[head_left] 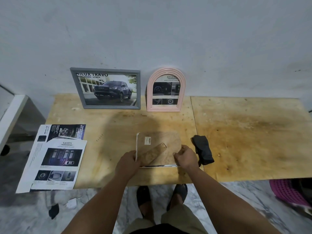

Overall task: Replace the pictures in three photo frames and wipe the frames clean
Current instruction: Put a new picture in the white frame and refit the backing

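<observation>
Three frames: one lies face down on the bench [236, 141] in front of the person; two stand at the back against the wall [152, 31].
Face-down frame [160, 142]: brown backing board up, a small white barcode label [147, 141] near its middle, white edge showing along the left and near sides.
Stand leg [152, 153]: a brown strip lying diagonally across the backing, its lower end by the left hand.
Left hand [129, 163]: at the frame's near-left corner, fingers curled round the left edge, grasping the frame.
Right hand [186, 158]: at the near-right corner, fingers bent and pinching that edge of the frame.
Grey frame [105, 88]: rectangular, upright, leaning on the wall, holding a picture of a dark pickup truck.
Pink frame [166, 90]: arched top, upright just right of the grey one, holding a brochure page of car details.
Black cloth [202, 150]: crumpled on the bench, just right of the right hand.
Brochure pages [55, 157]: two overlapping sheets at the bench's left end, the top one headed "SAFETY", their near edge overhanging.
Floor [84, 208]: marbled; the person's dark sandals [162, 195] below the bench edge, a pink basket [287, 191] at the right.
</observation>
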Available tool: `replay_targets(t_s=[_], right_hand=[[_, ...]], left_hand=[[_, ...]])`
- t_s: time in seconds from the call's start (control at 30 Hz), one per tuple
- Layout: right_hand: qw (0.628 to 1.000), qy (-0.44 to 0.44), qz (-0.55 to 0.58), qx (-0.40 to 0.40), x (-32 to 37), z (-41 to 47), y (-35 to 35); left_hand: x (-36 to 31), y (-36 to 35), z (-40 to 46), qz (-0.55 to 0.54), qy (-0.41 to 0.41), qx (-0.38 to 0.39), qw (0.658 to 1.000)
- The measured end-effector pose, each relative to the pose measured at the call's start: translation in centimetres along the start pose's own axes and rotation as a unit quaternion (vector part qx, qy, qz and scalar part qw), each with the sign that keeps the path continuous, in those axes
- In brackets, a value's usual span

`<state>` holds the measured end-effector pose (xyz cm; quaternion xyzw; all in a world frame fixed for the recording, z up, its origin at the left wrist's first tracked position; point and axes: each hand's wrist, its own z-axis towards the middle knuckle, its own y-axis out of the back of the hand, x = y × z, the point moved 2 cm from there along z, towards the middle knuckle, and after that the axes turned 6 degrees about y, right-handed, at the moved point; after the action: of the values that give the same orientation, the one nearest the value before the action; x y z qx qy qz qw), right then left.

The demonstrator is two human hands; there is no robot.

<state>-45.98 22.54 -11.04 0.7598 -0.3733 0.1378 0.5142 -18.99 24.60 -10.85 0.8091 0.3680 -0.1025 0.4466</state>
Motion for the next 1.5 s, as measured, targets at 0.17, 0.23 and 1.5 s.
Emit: replay_targets(t_s=[0.17,0.23,1.5], right_hand=[[0.994,0.015,-0.104,0.006,0.3,-0.5,-0.1],[0.989,0.014,-0.149,0.011,0.3,-0.7,-0.1],[0.877,0.179,-0.398,0.201,1.7,0.5,0.3]], left_hand=[[0.4,-0.3,0.2,0.035,-0.008,-0.009,0.999],[0.7,-0.6,0.3,0.038,-0.013,0.001,0.999],[-5.0,0.0,3.4,0.370,-0.201,-0.006,0.907]])
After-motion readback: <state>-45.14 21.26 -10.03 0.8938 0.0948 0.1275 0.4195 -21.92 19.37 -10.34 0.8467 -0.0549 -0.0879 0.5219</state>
